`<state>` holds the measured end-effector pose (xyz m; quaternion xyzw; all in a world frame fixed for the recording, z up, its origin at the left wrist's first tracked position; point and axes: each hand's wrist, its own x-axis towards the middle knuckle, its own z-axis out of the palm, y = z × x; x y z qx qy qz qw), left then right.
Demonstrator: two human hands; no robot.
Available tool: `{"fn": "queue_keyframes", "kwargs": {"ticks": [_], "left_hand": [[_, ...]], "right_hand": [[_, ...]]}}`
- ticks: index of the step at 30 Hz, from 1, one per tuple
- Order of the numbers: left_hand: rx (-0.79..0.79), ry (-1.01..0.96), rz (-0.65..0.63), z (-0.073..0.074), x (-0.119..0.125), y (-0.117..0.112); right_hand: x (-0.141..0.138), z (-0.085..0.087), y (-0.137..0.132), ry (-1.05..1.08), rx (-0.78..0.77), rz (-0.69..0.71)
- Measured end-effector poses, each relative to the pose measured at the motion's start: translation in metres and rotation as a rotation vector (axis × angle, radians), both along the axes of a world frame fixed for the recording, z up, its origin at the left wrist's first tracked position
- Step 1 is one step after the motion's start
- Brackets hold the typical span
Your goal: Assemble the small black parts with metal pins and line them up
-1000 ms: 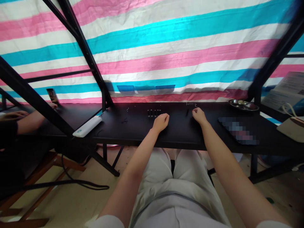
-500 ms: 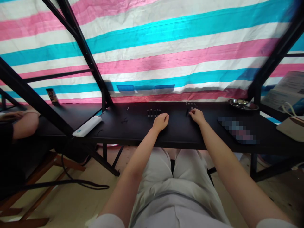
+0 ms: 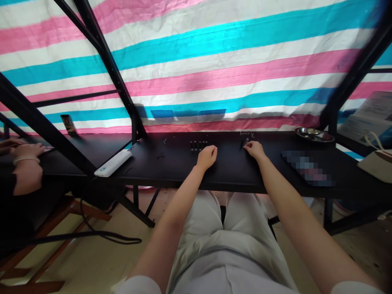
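Small dark pieces (image 3: 200, 145) beside left fingers (image 3: 212, 151), curled closed; right fingers (image 3: 249, 145): grip unclear

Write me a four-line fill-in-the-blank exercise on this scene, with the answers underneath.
1. The row of small cylinders is closer to the camera wearer's ____ hand.
2. The long object at the left part of the table is coloured ____.
3. The sheet behind the table is patterned with ____.
4. Of the metal dish and the long object, the right hand is nearer the ____.

Answers: left; white; stripes; metal dish
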<state>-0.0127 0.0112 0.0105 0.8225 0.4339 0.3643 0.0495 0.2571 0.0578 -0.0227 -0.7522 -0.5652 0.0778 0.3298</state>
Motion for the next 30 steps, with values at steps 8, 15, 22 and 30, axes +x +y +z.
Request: {"fn": "queue_keyframes", "kwargs": {"ticks": [8,15,22,30], "left_hand": [[-0.03,-0.297,0.384,0.003,-0.007,0.007],[-0.182,-0.225,0.377,0.0,-0.008,0.011],[-0.127,-0.072,0.313,-0.005,-0.005,0.017],[-0.089,0.072,0.38,0.001,-0.001,0.01]], "right_hand": [[0.0,0.001,-0.003,0.014,0.002,0.009],[-0.005,0.014,-0.017,0.113,0.083,-0.073],[-0.011,0.021,-0.027,0.141,0.168,-0.139],[-0.013,0.021,-0.028,0.144,0.257,-0.134]]}}
